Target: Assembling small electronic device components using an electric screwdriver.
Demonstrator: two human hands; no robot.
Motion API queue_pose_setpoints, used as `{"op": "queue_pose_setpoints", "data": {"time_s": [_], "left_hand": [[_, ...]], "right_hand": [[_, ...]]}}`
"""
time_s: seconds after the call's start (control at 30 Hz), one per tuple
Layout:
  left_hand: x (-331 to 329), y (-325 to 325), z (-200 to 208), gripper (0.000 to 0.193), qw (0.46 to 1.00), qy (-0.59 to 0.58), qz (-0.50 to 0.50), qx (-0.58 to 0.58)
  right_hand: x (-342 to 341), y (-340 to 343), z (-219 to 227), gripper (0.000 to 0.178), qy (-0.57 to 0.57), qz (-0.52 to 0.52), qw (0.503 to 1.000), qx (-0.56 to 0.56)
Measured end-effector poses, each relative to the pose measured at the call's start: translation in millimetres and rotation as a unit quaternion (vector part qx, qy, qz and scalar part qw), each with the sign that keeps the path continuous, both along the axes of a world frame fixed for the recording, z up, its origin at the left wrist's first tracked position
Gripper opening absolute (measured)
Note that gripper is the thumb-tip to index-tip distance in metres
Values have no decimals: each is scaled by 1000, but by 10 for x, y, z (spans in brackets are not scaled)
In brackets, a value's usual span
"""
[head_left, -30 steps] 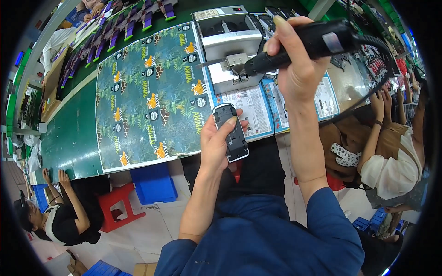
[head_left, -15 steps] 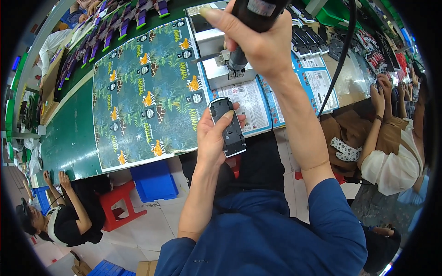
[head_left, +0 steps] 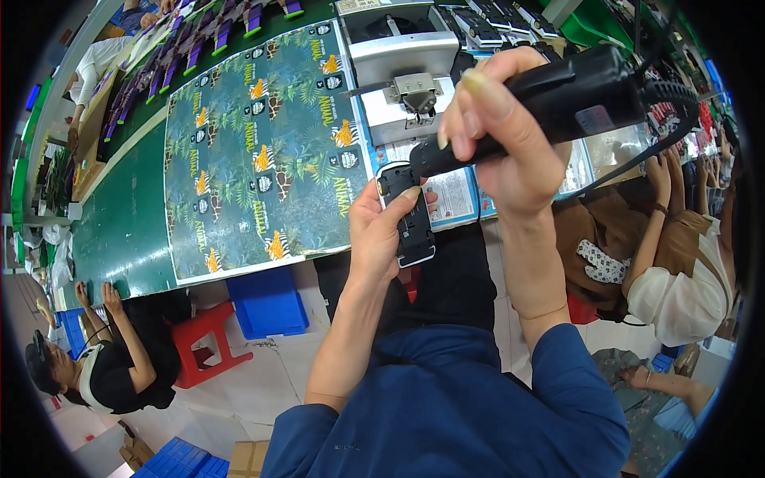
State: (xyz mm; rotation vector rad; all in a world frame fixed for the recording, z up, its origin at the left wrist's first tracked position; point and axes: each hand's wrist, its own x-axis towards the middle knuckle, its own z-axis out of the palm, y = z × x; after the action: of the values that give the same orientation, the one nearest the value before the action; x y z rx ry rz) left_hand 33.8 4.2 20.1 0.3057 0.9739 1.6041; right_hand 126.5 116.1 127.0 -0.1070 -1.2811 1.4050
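Observation:
My left hand (head_left: 373, 231) is closed around a toy car body (head_left: 416, 231), black underside up with a white rim, thumb pressed on its black face. In my right hand (head_left: 522, 159) is a black electric screwdriver (head_left: 578, 95), tilted, with its cord trailing off to the right. The screwdriver's nose meets the far end of the car body; the bit itself is hidden. Just beyond stands a silver metal screw feeder (head_left: 402, 56) with a small outlet block at its front.
A printed animal-pattern sheet (head_left: 263, 151) covers the green bench (head_left: 127, 231) to the left. Purple-and-green parts (head_left: 195, 48) line the back. More car bodies (head_left: 478, 28) lie at the far right. Co-workers sit at both sides; a blue bin (head_left: 267, 303) and red stool (head_left: 203, 346) stand below.
My right hand has brought the screwdriver from the screw feeder's outlet down to the car body, tilting it over to the right. My left hand has shifted slightly right with the car body.

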Motion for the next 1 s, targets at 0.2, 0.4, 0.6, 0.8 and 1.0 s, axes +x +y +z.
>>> {"op": "queue_pose_setpoints", "data": {"time_s": [0.2,0.4,0.6,0.8,1.0], "left_hand": [[5,8,5,26,1000,-14,-1,1],[-27,6,24,27,999,-37,-10,4],[-22,-21,3,23,999,-6,-23,-21],[-50,-30,69,25,999,-33,-25,-13],[-101,-40,-57,29,997,-43,-63,-10]], "right_hand": [[-61,-54,-54,12,-10,-20,1000,-10],[-112,-118,-61,12,-25,-38,999,-9],[-68,-53,-122,24,-149,5,979,136],[-76,-26,-193,26,-166,75,978,101],[-42,21,-150,24,-201,91,959,176]]}}
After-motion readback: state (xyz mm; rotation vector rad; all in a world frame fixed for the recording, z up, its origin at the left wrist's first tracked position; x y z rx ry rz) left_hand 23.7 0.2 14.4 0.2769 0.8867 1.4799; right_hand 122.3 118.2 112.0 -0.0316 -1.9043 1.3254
